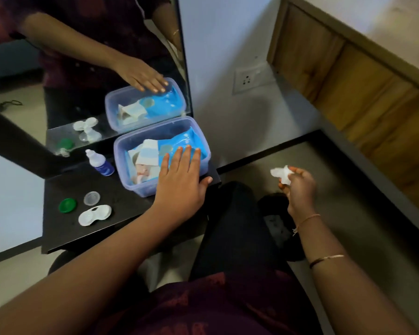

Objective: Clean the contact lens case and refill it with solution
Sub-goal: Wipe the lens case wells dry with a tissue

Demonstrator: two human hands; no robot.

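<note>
Partly hidden blue packet [179,141] under flat, released left hand [179,175], right hand [298,184] grip pinching crumpled tissue [282,174]

- Bench [121,209]: black, matte.
- Lens case [94,215]: white; one cap [67,205] green, other cap [92,198] clear/grey.
- Solution bottle [99,163]: white top, dark blue label w/ white print.
- Tub [140,187]: translucent lilac-blue.
- Wipes pack [179,141] in tub: bright blue, white flap.
- Tissue wad [282,174]: white.
- Shirt [215,308]: maroon w/ faint red pattern.
- Trousers [235,226]: black.
- Wall [228,56]: pale blue-white.
- Wood panel [348,76]: brown grain.
</note>
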